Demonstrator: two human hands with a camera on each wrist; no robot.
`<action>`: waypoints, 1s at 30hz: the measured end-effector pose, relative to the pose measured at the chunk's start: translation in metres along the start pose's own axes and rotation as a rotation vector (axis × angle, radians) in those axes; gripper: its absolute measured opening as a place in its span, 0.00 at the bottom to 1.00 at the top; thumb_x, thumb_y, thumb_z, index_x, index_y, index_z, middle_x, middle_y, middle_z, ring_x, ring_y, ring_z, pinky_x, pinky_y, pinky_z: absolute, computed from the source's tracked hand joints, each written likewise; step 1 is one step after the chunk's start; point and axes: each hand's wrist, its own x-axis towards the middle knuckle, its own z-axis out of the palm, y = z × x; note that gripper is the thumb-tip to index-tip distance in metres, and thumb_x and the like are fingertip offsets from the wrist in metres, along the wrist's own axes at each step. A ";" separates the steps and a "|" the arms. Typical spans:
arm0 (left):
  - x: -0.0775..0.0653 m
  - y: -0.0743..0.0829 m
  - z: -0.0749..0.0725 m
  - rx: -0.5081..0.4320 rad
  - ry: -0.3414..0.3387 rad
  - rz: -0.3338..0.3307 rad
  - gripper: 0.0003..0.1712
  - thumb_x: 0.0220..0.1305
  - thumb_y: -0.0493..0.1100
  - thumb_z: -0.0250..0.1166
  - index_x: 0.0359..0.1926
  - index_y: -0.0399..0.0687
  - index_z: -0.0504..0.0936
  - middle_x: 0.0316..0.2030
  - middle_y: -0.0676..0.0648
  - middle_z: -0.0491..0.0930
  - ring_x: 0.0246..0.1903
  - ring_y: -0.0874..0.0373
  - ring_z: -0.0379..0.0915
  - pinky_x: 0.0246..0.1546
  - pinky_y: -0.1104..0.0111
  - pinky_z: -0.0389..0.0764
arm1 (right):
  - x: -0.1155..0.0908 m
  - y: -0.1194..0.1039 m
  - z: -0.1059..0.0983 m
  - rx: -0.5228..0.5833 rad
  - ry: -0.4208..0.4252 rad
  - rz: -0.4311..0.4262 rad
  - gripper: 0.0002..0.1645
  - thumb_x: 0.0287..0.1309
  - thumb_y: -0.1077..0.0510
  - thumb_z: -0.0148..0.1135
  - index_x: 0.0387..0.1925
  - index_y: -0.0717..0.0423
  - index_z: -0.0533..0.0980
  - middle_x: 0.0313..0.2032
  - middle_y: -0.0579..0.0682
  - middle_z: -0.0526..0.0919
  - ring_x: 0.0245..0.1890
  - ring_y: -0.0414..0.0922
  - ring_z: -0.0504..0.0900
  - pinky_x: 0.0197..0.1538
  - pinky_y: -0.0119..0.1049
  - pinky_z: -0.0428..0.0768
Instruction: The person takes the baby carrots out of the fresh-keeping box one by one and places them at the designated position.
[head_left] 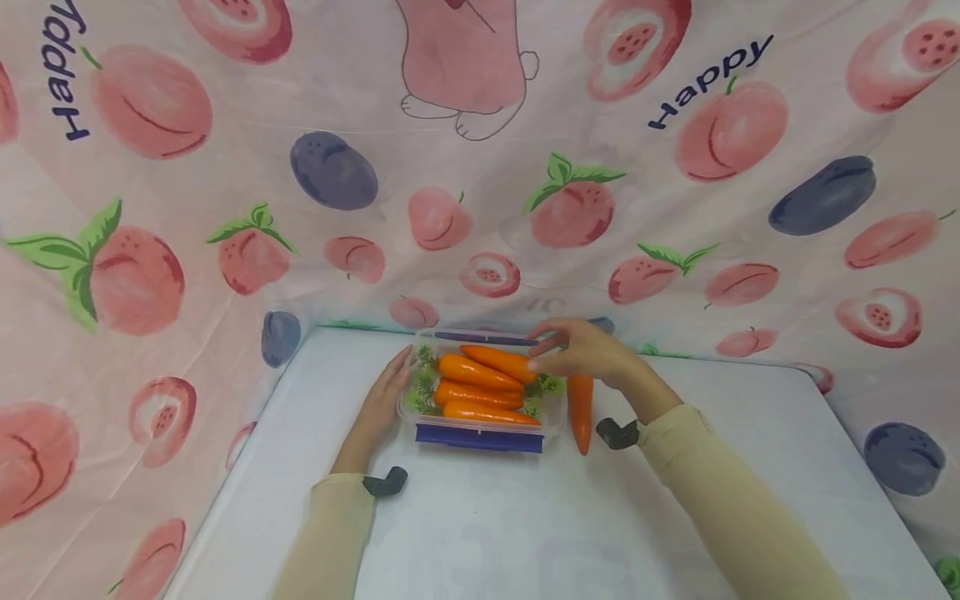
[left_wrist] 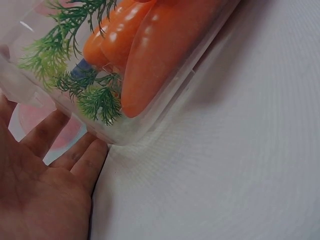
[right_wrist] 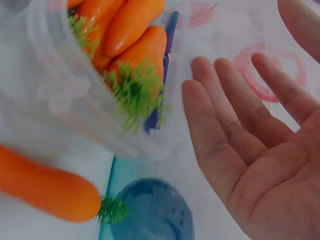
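Observation:
A clear plastic container (head_left: pixel 557 417) with blue latch flaps stands on the table, holding several orange carrots (head_left: pixel 480 393) with green leafy tops (left_wrist: pixel 102 102). My left hand (head_left: pixel 381 408) lies along the container's left end, its extended fingers against the wall in the left wrist view. Over the right end hovers my right hand (head_left: pixel 581 354), fingers spread and palm bare in the right wrist view. Just right of the container lies one loose carrot (head_left: pixel 581 417), its narrow end towards me; the head view hides its top behind my right hand, while its green tuft (right_wrist: pixel 113 210) shows in the right wrist view.
The white table (head_left: pixel 480 525) meets a pink fruit-print cloth (head_left: pixel 480 192) that hangs behind and at both sides. A dark wrist camera (head_left: pixel 618 433) sits at my right wrist, another camera (head_left: pixel 386 482) at my left. The container's front flap (head_left: pixel 478 438) hangs outward.

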 end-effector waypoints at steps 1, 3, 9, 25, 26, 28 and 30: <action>0.000 0.000 0.000 -0.002 0.000 0.003 0.29 0.82 0.59 0.43 0.79 0.70 0.58 0.78 0.46 0.60 0.81 0.47 0.45 0.81 0.46 0.41 | 0.002 -0.003 0.002 0.001 -0.020 -0.006 0.37 0.53 0.40 0.77 0.62 0.45 0.77 0.56 0.52 0.85 0.52 0.49 0.85 0.58 0.48 0.85; 0.000 0.000 0.000 -0.006 0.000 0.006 0.29 0.81 0.60 0.43 0.79 0.71 0.58 0.78 0.46 0.60 0.81 0.47 0.46 0.81 0.45 0.41 | 0.006 -0.008 0.007 0.007 -0.063 -0.014 0.36 0.54 0.41 0.77 0.62 0.47 0.77 0.56 0.52 0.85 0.52 0.49 0.85 0.58 0.49 0.85; 0.000 -0.002 0.000 -0.015 0.001 0.008 0.28 0.82 0.58 0.43 0.78 0.72 0.58 0.78 0.46 0.61 0.80 0.46 0.47 0.81 0.45 0.42 | 0.022 -0.022 0.022 -0.007 -0.180 0.005 0.39 0.53 0.40 0.77 0.63 0.50 0.77 0.53 0.49 0.86 0.50 0.46 0.85 0.58 0.46 0.86; -0.001 -0.001 0.000 0.016 0.007 -0.019 0.28 0.82 0.59 0.42 0.78 0.75 0.57 0.78 0.47 0.61 0.80 0.47 0.46 0.81 0.44 0.42 | 0.052 -0.042 0.064 -0.212 -0.291 0.023 0.37 0.49 0.35 0.77 0.59 0.43 0.80 0.57 0.42 0.82 0.54 0.46 0.78 0.63 0.49 0.80; -0.001 -0.001 0.000 0.020 0.006 -0.019 0.28 0.82 0.59 0.42 0.78 0.74 0.57 0.78 0.47 0.61 0.81 0.47 0.46 0.81 0.44 0.42 | 0.054 -0.043 0.066 -0.196 -0.306 0.033 0.36 0.51 0.37 0.77 0.60 0.44 0.79 0.57 0.44 0.81 0.55 0.47 0.77 0.63 0.49 0.80; 0.000 -0.001 0.000 0.022 0.007 -0.015 0.28 0.82 0.59 0.42 0.78 0.74 0.57 0.77 0.46 0.62 0.81 0.47 0.46 0.81 0.44 0.41 | 0.055 -0.042 0.069 -0.174 -0.326 0.056 0.35 0.51 0.38 0.77 0.59 0.44 0.79 0.58 0.45 0.80 0.55 0.47 0.77 0.62 0.49 0.80; 0.000 -0.002 0.000 0.021 0.009 -0.009 0.28 0.82 0.60 0.43 0.78 0.73 0.58 0.77 0.46 0.62 0.80 0.47 0.46 0.81 0.45 0.41 | 0.057 -0.041 0.072 -0.148 -0.343 0.069 0.33 0.53 0.40 0.77 0.58 0.46 0.80 0.55 0.47 0.82 0.54 0.48 0.78 0.62 0.49 0.80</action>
